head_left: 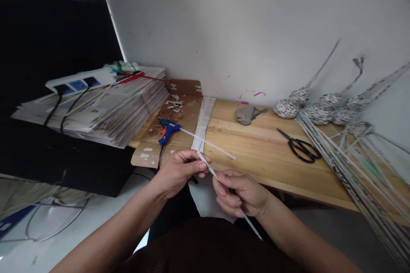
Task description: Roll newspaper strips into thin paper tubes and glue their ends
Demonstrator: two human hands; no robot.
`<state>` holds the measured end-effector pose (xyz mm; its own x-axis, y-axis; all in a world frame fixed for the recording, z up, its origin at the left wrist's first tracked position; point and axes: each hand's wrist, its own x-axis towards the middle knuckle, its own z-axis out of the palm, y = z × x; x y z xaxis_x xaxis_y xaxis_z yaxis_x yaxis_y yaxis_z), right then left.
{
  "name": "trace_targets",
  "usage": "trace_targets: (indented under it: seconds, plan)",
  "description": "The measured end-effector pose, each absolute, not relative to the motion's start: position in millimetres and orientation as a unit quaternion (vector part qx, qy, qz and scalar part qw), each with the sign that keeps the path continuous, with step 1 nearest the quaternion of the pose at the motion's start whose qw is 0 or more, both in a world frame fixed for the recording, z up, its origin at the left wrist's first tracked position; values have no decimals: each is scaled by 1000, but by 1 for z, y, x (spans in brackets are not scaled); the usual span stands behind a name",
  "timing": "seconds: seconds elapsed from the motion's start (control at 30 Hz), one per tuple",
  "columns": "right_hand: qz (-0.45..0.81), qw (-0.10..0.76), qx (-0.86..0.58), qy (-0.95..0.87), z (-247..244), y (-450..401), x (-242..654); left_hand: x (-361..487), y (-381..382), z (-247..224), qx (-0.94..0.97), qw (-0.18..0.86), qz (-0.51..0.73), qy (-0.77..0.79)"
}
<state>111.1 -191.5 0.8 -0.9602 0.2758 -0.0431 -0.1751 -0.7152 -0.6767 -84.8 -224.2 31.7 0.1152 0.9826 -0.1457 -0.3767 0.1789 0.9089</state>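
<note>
Between my two hands, in front of the table's near edge, runs a thin rolled paper tube (209, 168). My left hand (181, 170) pinches it near its upper end with thumb and fingertips. Lower down, my right hand (241, 192) has its fingers closed around the same tube, whose far end sticks out below the palm. Beyond my left hand lies a blue hot glue gun (168, 132) with a long white glue stick (208, 141) in its back. A folded strip of newspaper (204, 121) lies on the table beside it.
Newspapers (141, 111) are stacked at left, under a power strip (80, 82). Paper scraps (175, 104) lie on brown cardboard (188, 108). On the wooden table (256, 149) are a grey cloth-like piece (246, 115), black-handled scissors (303, 149), woven paper gourds (286, 108) and many paper tubes (339, 166).
</note>
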Motion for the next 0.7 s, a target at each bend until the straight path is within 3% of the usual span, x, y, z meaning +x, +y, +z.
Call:
trace_targets:
  seconds: [0.2, 0.43, 0.7]
  plan:
    - [894, 151, -121, -404, -1, -193, 113, -78, -223, 34, 368, 622, 538, 433]
    - [715, 237, -296, -587, 11, -198, 117, -73, -220, 33, 399, 583, 558, 435]
    - [862, 182, -167, -442, -4, -195, 123, -71, -218, 31, 389, 619, 534, 425]
